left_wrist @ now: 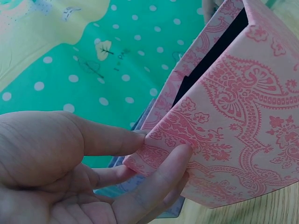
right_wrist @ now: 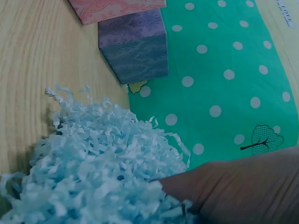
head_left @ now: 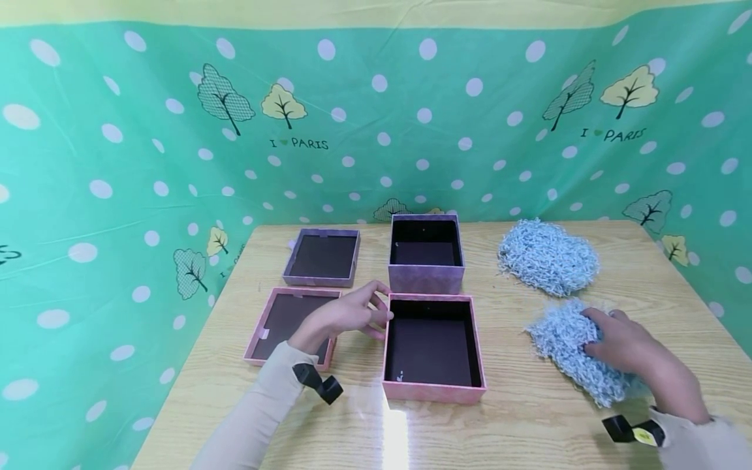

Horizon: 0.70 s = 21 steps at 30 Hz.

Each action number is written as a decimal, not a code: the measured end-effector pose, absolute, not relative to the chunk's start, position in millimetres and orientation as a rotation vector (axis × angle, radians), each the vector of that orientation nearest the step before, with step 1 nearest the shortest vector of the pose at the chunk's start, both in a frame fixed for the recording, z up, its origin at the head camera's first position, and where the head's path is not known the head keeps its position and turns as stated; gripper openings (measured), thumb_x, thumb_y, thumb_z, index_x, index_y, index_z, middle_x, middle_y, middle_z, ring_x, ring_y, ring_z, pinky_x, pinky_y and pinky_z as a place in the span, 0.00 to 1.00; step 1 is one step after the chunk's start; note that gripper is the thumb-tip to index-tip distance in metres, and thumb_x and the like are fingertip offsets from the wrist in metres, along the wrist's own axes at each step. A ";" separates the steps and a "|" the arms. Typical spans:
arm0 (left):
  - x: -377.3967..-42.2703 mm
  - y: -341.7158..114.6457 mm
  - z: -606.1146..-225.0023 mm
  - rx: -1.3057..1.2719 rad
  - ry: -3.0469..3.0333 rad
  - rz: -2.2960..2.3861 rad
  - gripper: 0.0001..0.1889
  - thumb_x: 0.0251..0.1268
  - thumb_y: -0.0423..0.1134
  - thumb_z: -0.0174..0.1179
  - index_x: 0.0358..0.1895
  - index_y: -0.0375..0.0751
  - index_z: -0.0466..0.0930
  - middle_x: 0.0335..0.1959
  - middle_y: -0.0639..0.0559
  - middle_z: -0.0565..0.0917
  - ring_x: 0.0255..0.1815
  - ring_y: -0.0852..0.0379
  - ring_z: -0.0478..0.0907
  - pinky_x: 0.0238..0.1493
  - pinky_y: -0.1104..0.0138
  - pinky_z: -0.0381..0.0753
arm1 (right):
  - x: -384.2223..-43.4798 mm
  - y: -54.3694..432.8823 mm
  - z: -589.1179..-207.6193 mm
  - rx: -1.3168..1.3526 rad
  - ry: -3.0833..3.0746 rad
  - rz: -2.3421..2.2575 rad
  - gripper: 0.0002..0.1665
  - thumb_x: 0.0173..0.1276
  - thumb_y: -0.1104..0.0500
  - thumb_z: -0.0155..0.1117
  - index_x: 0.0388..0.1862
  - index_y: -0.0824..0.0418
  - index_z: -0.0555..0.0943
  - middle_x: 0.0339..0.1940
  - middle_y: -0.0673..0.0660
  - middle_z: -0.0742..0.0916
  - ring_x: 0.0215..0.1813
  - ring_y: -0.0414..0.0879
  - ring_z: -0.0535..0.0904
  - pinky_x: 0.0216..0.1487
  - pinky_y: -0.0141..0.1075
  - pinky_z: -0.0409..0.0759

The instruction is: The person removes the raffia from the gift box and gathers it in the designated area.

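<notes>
My left hand point(head_left: 352, 310) is at the back left corner of an open pink box point(head_left: 435, 391) with a black inside. In the left wrist view, the thumb and fingers point(left_wrist: 154, 184) grip that corner, across its pink paisley-patterned wall. My right hand point(head_left: 625, 343) grips a clump of light blue shredded paper point(head_left: 566, 339) at the right of the table. In the right wrist view the thumb point(right_wrist: 196, 184) sinks into the shredded paper, and the other fingertips are hidden. A second heap of blue shredded paper point(head_left: 549, 254) lies just behind.
Behind the pink box stands an open purple box point(head_left: 425, 279). To the left, a pink lid point(head_left: 288, 326) and a purple lid point(head_left: 323, 258) lie with their black insides up on the wooden table point(head_left: 499, 431). A green dotted cloth point(head_left: 364, 137) hangs behind the table.
</notes>
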State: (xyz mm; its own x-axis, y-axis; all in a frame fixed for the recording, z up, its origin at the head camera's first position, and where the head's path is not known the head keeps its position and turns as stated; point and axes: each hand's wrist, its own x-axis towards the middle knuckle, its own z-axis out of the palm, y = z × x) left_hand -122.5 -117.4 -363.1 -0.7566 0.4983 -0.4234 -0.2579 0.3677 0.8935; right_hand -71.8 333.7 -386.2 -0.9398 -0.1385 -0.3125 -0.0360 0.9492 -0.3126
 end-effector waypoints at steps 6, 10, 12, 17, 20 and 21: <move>-123.1 -117.6 -362.3 0.217 1.972 1.444 0.21 0.69 0.28 0.53 0.62 0.37 0.60 0.44 0.41 0.69 0.36 0.52 0.79 0.41 0.58 0.87 | -72.0 336.4 -392.9 -0.088 2.733 -0.439 0.42 0.62 0.58 0.64 0.67 0.78 0.58 0.60 0.88 0.60 0.59 0.83 0.55 0.50 0.71 0.68; -123.1 -117.3 -362.6 0.208 1.976 1.443 0.21 0.69 0.28 0.53 0.61 0.38 0.60 0.45 0.40 0.69 0.36 0.52 0.79 0.41 0.59 0.87 | -73.1 338.5 -394.6 -0.083 2.715 -0.432 0.43 0.62 0.56 0.64 0.66 0.79 0.58 0.60 0.87 0.61 0.60 0.82 0.55 0.51 0.70 0.68; -123.2 -117.1 -362.9 0.209 1.980 1.440 0.21 0.69 0.28 0.53 0.61 0.38 0.60 0.45 0.40 0.70 0.36 0.52 0.79 0.42 0.58 0.87 | -73.7 339.5 -393.4 -0.096 2.710 -0.421 0.44 0.62 0.53 0.65 0.66 0.80 0.58 0.59 0.87 0.63 0.59 0.82 0.56 0.51 0.70 0.68; -123.7 -117.7 -362.9 0.240 2.025 1.398 0.21 0.69 0.31 0.54 0.61 0.38 0.61 0.45 0.41 0.70 0.41 0.47 0.79 0.47 0.54 0.85 | -75.8 339.6 -382.7 -0.109 2.691 -0.396 0.50 0.61 0.45 0.66 0.65 0.81 0.58 0.57 0.86 0.66 0.57 0.81 0.60 0.50 0.68 0.70; -123.9 -118.6 -361.2 0.263 2.068 1.355 0.20 0.70 0.33 0.55 0.61 0.38 0.61 0.45 0.41 0.71 0.45 0.41 0.78 0.47 0.53 0.84 | -77.5 335.9 -371.1 -0.094 2.690 -0.394 0.51 0.61 0.42 0.66 0.65 0.79 0.60 0.56 0.86 0.66 0.55 0.80 0.62 0.48 0.67 0.72; -123.7 -118.7 -360.3 0.269 2.081 1.341 0.21 0.70 0.34 0.55 0.61 0.38 0.61 0.45 0.41 0.71 0.46 0.39 0.78 0.47 0.52 0.84 | -78.0 333.6 -366.3 -0.089 2.699 -0.391 0.50 0.61 0.42 0.66 0.65 0.79 0.60 0.56 0.86 0.67 0.55 0.80 0.63 0.47 0.66 0.72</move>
State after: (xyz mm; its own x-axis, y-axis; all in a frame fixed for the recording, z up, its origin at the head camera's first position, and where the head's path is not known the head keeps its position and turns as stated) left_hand -123.7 -118.7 -360.3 -0.7740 0.4888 -0.4025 -0.1644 0.4587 0.8733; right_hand -78.0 333.6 -366.3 -0.9137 -0.1196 -0.3883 -0.0045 0.9586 -0.2846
